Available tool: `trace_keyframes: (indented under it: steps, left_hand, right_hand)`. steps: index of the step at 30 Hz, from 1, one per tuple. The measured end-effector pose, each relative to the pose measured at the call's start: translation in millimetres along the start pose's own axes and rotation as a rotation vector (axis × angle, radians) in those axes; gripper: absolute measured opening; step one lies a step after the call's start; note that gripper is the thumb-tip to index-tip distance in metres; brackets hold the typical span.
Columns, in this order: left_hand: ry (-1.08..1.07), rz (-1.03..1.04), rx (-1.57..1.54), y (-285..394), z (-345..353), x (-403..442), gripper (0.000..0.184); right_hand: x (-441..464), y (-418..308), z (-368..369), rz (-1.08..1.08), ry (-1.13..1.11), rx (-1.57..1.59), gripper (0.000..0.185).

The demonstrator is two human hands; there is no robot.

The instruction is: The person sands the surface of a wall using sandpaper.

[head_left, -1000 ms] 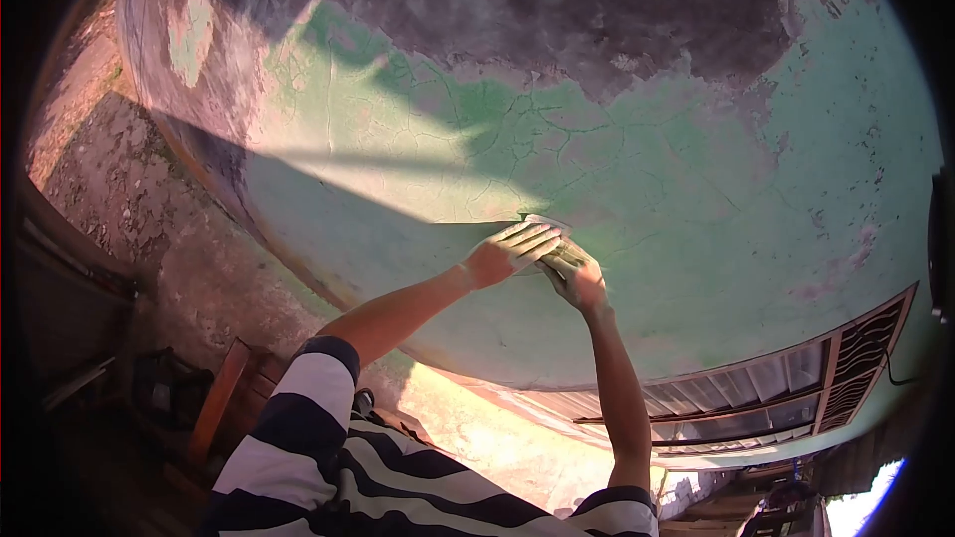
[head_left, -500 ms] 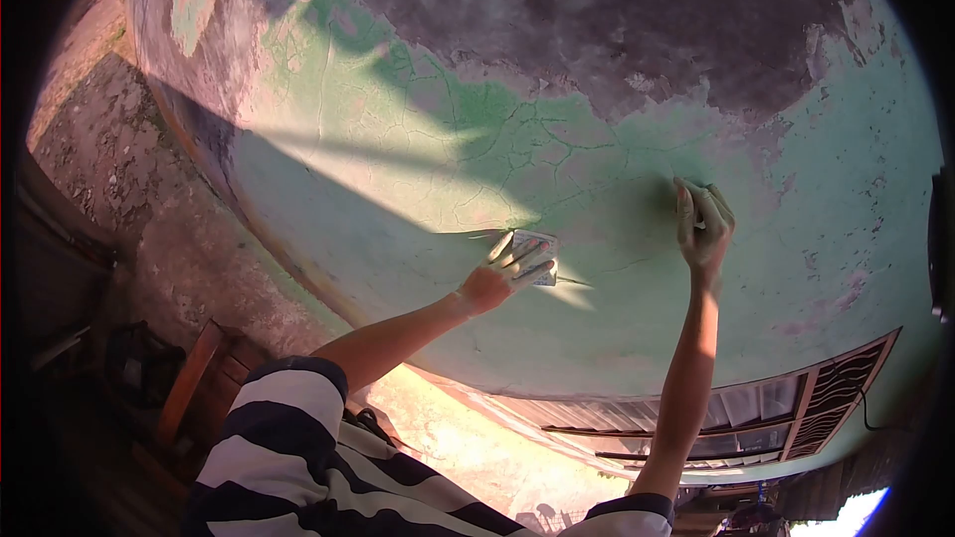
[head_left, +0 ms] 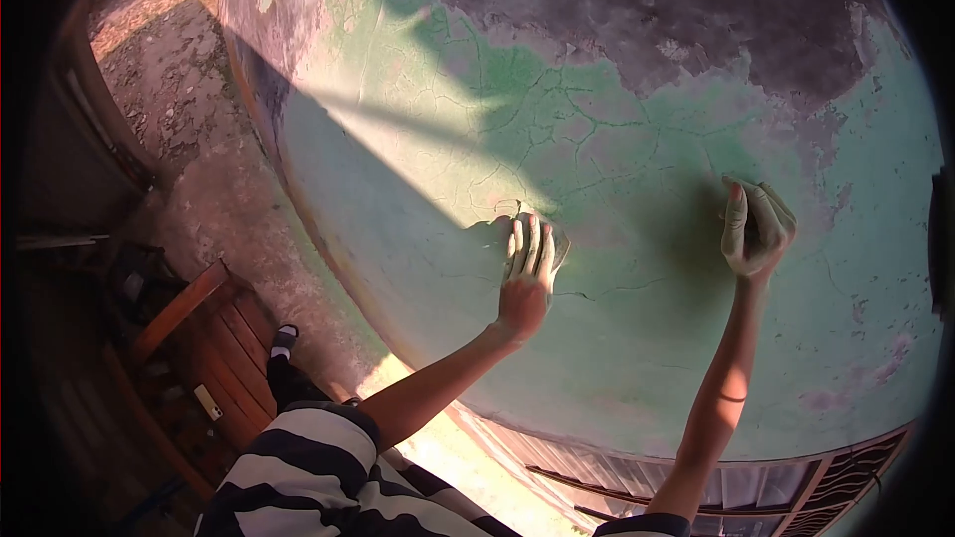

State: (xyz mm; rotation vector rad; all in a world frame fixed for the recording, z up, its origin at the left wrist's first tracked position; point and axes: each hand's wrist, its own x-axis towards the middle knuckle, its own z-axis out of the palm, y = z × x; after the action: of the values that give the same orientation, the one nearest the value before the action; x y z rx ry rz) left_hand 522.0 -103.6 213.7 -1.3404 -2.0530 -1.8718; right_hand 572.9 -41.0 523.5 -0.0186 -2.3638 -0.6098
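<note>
Cracked, peeling green paint covers the wall (head_left: 617, 239), with a dark bare patch above. My left hand (head_left: 527, 273) presses a sheet-like piece (head_left: 561, 251) against the wall, its fingers lying over it; only an edge shows at the right of the fingers. Dust coats the fingers. To the right, my right hand (head_left: 759, 229) is raised near the wall with its fingers curled together and the thumb close to them. Whatever it may hold is hidden inside the curled fingers. A dark shadow falls on the wall beside it.
A wooden bench (head_left: 234, 353) stands at the lower left with a small pale object (head_left: 208, 402) on it. My foot in a sandal (head_left: 285, 338) is beside it. A louvred window (head_left: 736, 485) with a metal grille lies at the lower right.
My hands, together at first, have parted, my right hand moving right and curling. My left hand has turned more upright over the piece. The view has shifted, showing more of the bench.
</note>
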Motion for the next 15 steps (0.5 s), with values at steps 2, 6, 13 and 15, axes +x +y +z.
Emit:
trace_keyframes:
  steps: [2, 6, 13, 15]
  left_hand:
    - [0.149, 0.032, -0.174, 1.6, 13.8, 6.0, 0.053]
    - [0.293, 0.177, -0.323, 9.9, 26.0, 25.9, 0.055]
    - [0.355, 0.277, -0.21, -17.8, 39.3, 28.2, 0.056]
    - [0.381, 0.176, -0.256, -37.9, 40.5, 23.1, 0.053]
  right_hand:
    - [-1.2, -0.9, -0.2, -0.007, -0.022, -0.021, 0.018]
    - [-6.3, 1.2, 1.7, 0.012, -0.004, 0.044, 0.023]
    - [-10.7, 4.7, 0.8, -0.039, 0.014, 0.014, 0.016]
    - [-11.1, 3.1, 2.0, -0.032, 0.051, 0.056, 0.015]
